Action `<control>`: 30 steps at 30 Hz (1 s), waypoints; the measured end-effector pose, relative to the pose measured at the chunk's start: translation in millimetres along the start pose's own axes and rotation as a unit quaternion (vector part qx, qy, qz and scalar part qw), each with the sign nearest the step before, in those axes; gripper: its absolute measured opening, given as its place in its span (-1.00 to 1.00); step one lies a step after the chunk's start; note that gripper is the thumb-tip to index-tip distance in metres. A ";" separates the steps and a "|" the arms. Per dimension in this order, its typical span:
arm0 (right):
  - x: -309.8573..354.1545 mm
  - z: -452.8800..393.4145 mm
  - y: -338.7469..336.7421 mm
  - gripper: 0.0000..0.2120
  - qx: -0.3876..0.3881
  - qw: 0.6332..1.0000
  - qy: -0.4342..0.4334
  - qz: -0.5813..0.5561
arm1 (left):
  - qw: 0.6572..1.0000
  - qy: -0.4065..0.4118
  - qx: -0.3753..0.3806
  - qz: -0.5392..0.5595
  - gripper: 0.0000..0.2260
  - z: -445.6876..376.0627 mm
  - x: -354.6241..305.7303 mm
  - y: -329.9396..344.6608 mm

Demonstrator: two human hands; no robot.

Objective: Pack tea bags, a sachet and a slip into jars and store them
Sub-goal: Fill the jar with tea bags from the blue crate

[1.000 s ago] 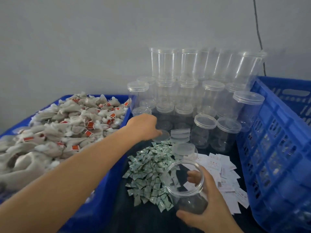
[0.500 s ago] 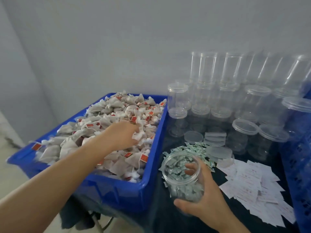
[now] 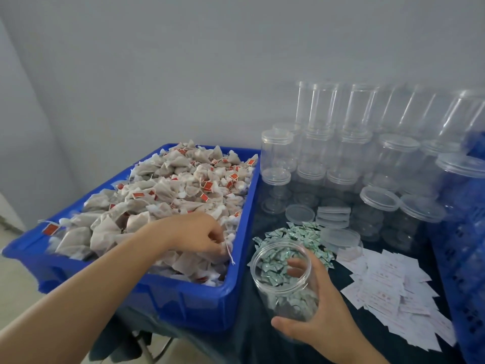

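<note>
The left hand [image 3: 199, 236] pinches soft, light tea bags [image 3: 168, 195] best lifted by their bodies, while the right hand [image 3: 319, 307] grips the slippery open jar [image 3: 282, 279].

Open clear jar [image 3: 284, 278], no lid, tilted a bit, just right of the blue crate [image 3: 181, 300], looks empty, green packets showing through its wall. Tea bags [image 3: 162, 195]: grey-white pouches with strings and red tags, heaped inside the crate. Sachets [image 3: 304, 236]: small green-white packets piled right of the crate, behind the jar. Slips [image 3: 391, 292]: white printed papers spread loose, further right of the crate
</note>
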State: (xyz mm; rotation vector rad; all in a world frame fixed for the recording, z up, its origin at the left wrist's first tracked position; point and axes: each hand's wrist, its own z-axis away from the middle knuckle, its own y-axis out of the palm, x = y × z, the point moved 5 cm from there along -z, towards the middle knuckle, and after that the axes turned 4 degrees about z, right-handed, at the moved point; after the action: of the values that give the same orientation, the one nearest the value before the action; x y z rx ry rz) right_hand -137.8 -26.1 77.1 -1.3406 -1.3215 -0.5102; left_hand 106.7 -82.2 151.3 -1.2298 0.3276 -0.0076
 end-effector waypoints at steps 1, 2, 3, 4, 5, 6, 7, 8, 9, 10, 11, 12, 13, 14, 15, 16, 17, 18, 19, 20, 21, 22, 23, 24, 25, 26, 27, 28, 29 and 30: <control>-0.6 -0.1 1.1 0.07 0.002 1.000 0.000 0.001 | 1.000 0.003 -0.009 -0.004 -0.79 1.8 -0.7 0.7; -0.6 -0.5 2.8 0.07 0.005 1.000 0.003 -0.005 | 1.000 0.005 -0.024 -0.010 -0.78 2.6 -1.3 1.4; -0.3 -0.3 4.6 0.07 0.010 1.000 0.005 -0.014 | 0.999 0.007 -0.045 -0.017 -0.78 2.9 -2.5 1.7; 0.1 0.0 6.2 0.07 0.014 1.000 0.007 -0.020 | 0.997 0.008 -0.066 -0.023 -0.79 3.0 -3.8 1.7; 0.5 0.2 7.6 0.08 0.016 1.000 0.008 -0.021 | 0.996 0.012 -0.087 -0.028 -0.82 3.4 -5.3 0.9; 0.6 0.0 8.7 0.08 0.018 1.000 0.007 -0.019 | 0.994 0.016 -0.102 -0.028 -0.86 4.1 -5.9 -0.6; 0.7 0.0 9.5 0.08 0.019 1.000 0.006 -0.019 | 0.993 0.021 -0.113 -0.021 -0.90 5.5 -6.3 -3.0; 0.7 -0.2 10.1 0.08 0.020 1.000 0.005 -0.020 | 0.992 0.025 -0.124 -0.005 -0.92 7.4 -6.4 -6.7; 0.5 -0.6 10.7 0.08 0.020 1.000 0.004 -0.018 | 0.990 0.030 -0.137 0.011 -0.91 10.0 -6.4 -12.0; 0.4 -1.0 11.4 0.08 0.020 1.000 0.007 -0.013 | 0.988 0.034 -0.151 0.023 -0.88 13.2 -7.0 -18.4; 0.4 -1.7 12.1 0.07 0.020 1.000 0.010 -0.010 | 0.985 0.040 -0.167 0.030 -0.85 16.7 -8.6 -25.8; 0.2 -2.6 12.7 0.06 0.020 1.000 0.012 -0.011 | 0.982 0.046 -0.182 0.036 -0.82 20.2 -11.1 -33.6; -0.5 -3.4 13.1 0.06 0.019 1.000 0.012 -0.014 | 0.978 0.051 -0.195 0.047 -0.83 23.8 -14.5 -41.4; -1.1 -4.6 13.4 0.06 0.018 1.000 0.012 -0.013 | 0.975 0.057 -0.205 0.060 -0.85 27.3 -18.3 -48.6; -1.1 -6.0 14.0 0.06 0.017 1.000 0.012 -0.012 | 0.971 0.067 -0.217 0.075 -0.87 31.7 -23.8 -55.1; -1.0 -7.8 14.5 0.06 0.018 1.000 0.012 -0.013 | 0.966 0.081 -0.229 0.092 -0.86 36.3 -30.2 -60.5; -0.7 -10.1 15.5 0.05 0.019 1.000 0.012 -0.019 | 0.960 0.099 -0.235 0.114 -0.84 41.0 -37.9 -64.4; -0.3 -12.6 16.4 0.05 0.021 0.999 0.011 -0.021 | 0.956 0.117 -0.233 0.134 -0.84 44.8 -46.5 -66.4; 0.5 -15.2 17.4 0.05 0.022 1.000 0.008 -0.019 | 0.954 0.133 -0.225 0.145 -0.86 48.0 -55.7 -66.6; 1.5 -17.5 18.3 0.05 0.022 1.000 0.005 -0.018 | 0.954 0.146 -0.216 0.145 -0.89 49.7 -64.9 -64.9; 2.3 -19.6 18.9 0.04 0.022 1.000 0.002 -0.019 | 0.956 0.157 -0.204 0.138 -0.92 49.8 -73.1 -61.5; 3.3 -21.2 19.1 0.04 0.022 1.000 -0.002 -0.023 | 0.959 0.167 -0.192 0.124 -0.96 49.3 -80.7 -57.3; 5.4 -22.5 19.0 0.03 0.020 0.999 -0.008 -0.028 | 0.961 0.176 -0.182 0.107 -0.96 48.3 -87.2 -52.8; 8.2 -23.6 18.6 0.01 0.017 0.999 -0.018 -0.033 | 0.963 0.182 -0.177 0.090 -0.94 46.4 -92.4 -48.1; 10.9 -24.5 18.0 -0.01 0.014 0.999 -0.029 -0.038 | 0.965 0.186 -0.171 0.074 -0.92 44.4 -96.0 -43.2; 13.1 -25.6 17.4 -0.03 0.011 0.998 -0.039 -0.042 | 0.967 0.187 -0.164 0.061 -0.90 42.2 -99.5 -39.0; 15.2 -26.6 16.6 -0.05 0.009 0.998 -0.047 -0.049 | 0.968 0.189 -0.155 0.049 -0.89 39.5 -102.7 -34.6; 16.9 -27.3 15.8 -0.05 0.007 0.997 -0.052 -0.057 | 0.971 0.189 -0.140 0.037 -0.87 36.3 -106.3 -30.0; 18.3 -27.9 15.1 -0.06 0.004 0.997 -0.056 -0.062 | 0.974 0.190 -0.119 0.021 -0.87 33.1 -110.1 -25.3; 19.5 -28.2 14.5 -0.05 0.003 0.996 -0.059 -0.060 | 0.977 0.190 -0.094 0.001 -0.86 30.9 -114.3 -20.9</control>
State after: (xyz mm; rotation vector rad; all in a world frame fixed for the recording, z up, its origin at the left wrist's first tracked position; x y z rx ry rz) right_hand -108.9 -39.5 96.2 -1.3088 -1.5068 -0.5139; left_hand 9.0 -40.1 207.3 -1.4145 0.6753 -0.2173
